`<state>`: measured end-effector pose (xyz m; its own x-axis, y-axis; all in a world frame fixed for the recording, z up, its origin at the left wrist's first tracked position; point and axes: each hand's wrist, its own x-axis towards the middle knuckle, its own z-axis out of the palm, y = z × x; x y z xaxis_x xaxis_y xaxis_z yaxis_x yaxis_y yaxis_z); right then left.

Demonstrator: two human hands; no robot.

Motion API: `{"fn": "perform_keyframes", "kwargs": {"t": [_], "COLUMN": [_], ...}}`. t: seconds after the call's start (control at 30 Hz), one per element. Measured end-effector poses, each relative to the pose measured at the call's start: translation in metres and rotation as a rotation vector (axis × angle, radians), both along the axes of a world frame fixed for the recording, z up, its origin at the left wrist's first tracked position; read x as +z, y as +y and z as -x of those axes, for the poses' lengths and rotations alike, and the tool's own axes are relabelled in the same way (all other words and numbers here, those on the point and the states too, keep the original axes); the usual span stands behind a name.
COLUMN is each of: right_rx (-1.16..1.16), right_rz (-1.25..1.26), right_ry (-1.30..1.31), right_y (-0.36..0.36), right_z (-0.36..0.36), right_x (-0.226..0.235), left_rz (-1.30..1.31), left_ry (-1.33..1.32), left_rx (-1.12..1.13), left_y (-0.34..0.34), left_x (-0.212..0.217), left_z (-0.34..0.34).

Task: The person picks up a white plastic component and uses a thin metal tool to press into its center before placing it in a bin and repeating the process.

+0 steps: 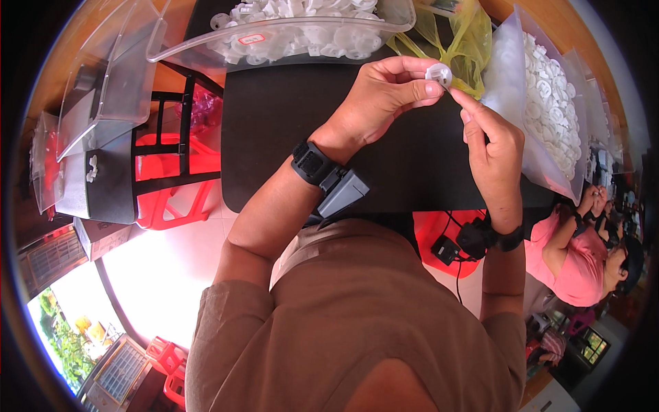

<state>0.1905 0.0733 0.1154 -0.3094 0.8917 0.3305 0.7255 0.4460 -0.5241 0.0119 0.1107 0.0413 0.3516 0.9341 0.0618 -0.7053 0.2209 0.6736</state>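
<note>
My left hand [391,93] pinches a small round white plastic part [438,74] between thumb and fingers above the black table [309,165]. From the right, my right hand [491,134] reaches to the part's lower edge. Its index finger points at the part while the thumb and other fingers are curled in. A thin dark sliver shows by that fingertip; whether it is a tool held in the hand is too small to make out.
A clear bin [295,31] of white parts stands at the far edge. Another translucent bin [528,103] of round white parts stands right, beside a yellow plastic bag [467,41]. Red stools [171,178] are at left. A co-worker in pink [570,261] sits at right.
</note>
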Motion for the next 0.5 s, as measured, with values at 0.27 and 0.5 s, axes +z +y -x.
{"fn": "perform_keyframes", "kwargs": {"t": [0.27, 0.5], "right_rx": [0.028, 0.048], "right_rz": [-0.014, -0.03], "right_ry": [-0.296, -0.218], "right_y": [-0.003, 0.004], "right_z": [-0.001, -0.011], "right_x": [0.031, 0.044], "left_rz": [-0.103, -0.155], "left_ry": [0.174, 0.172], "left_rx": [0.01, -0.021], "left_y": [0.002, 0.004], "left_x": [-0.002, 0.0], "left_z": [0.001, 0.005]}}
